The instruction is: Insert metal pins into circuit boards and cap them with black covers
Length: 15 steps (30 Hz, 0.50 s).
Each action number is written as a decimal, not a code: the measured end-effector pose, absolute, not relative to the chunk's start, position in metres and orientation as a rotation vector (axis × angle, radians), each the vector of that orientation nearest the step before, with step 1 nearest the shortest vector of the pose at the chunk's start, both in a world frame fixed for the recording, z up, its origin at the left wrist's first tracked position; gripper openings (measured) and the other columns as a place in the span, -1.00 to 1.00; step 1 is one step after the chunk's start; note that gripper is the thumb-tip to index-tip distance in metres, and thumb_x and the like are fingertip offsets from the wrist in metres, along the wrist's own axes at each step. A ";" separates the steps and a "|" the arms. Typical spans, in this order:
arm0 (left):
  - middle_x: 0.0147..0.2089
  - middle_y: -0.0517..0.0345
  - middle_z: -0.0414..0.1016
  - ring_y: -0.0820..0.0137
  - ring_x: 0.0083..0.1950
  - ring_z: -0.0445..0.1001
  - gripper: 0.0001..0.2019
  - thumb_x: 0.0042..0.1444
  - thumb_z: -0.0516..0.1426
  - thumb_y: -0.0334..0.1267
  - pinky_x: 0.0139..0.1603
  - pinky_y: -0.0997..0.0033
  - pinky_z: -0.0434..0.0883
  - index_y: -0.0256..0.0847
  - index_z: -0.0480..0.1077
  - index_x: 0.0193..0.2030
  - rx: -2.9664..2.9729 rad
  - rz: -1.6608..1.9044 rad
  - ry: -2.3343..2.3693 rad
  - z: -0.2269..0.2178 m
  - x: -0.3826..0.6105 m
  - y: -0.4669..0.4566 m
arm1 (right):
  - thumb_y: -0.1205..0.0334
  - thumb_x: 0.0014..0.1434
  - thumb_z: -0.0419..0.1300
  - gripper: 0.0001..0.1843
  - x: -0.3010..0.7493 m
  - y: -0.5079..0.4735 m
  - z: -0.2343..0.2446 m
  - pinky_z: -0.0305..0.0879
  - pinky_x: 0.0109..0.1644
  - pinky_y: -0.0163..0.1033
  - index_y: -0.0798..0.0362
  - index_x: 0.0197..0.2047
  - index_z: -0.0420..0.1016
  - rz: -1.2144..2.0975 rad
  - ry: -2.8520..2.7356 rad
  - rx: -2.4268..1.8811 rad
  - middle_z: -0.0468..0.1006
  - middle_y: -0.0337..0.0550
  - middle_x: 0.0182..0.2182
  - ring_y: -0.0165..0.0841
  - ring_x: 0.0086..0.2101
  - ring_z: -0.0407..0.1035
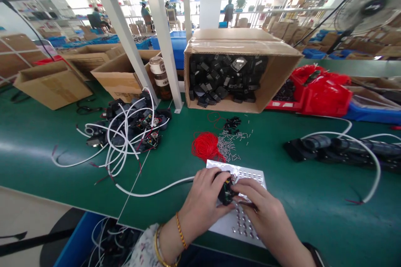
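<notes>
In the head view, the left hand (203, 194) is clamped around a black part (224, 194) above the white sheet (223, 226) on the near tabletop (313, 217). The right hand's (267, 205) curled fingers meet its right side; whether they grip anything is unclear.

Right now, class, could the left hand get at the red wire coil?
Probably yes: the red wire coil lies just beyond the left hand, and nothing tall stands between them. That hand is holding the black part, though, so it would likely have to let go first.
</notes>
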<state>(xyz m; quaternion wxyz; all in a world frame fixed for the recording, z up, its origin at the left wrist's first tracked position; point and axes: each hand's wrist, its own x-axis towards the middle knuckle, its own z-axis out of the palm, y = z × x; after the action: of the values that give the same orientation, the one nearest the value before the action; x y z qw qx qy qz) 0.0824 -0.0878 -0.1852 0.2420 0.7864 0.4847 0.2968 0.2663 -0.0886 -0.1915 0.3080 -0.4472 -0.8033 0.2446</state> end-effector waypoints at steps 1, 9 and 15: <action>0.08 -0.01 0.34 0.13 0.07 0.31 -0.31 -0.07 0.34 -0.27 0.10 0.04 0.30 -0.13 0.11 0.17 2.166 0.792 1.330 -0.185 0.085 -0.089 | 0.37 0.21 0.02 -0.79 0.269 -0.089 -0.191 0.43 -0.20 -0.23 -0.02 -0.20 0.45 0.694 -2.160 -1.205 0.49 -0.10 -0.20 -0.25 -0.20 0.45; 0.05 -0.09 0.34 0.06 0.04 0.31 -0.23 -0.10 0.35 -0.28 0.11 -0.02 0.26 -0.25 0.05 0.20 2.234 0.663 1.399 -0.193 0.097 -0.091 | 0.42 0.17 0.01 -0.81 0.272 -0.093 -0.182 0.33 -0.35 -0.14 0.03 -0.30 0.41 0.793 -2.340 -1.471 0.42 -0.08 -0.27 -0.19 -0.36 0.41; 0.04 -0.04 0.34 0.09 0.05 0.31 -0.34 -0.14 0.28 -0.45 0.11 0.00 0.28 -0.18 0.12 0.12 2.107 0.868 1.378 -0.198 0.093 -0.094 | 0.39 0.11 0.07 -0.87 0.252 -0.098 -0.187 0.27 -0.32 -0.24 0.03 -0.44 0.36 1.015 -1.860 -1.292 0.39 -0.18 -0.44 -0.27 -0.37 0.33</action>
<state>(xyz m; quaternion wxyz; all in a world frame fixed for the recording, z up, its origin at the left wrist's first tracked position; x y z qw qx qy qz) 0.0926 -0.0936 -0.1976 0.2372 0.7687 0.5026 0.3166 0.2523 -0.0985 -0.1866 0.3237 -0.4926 -0.7091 0.3869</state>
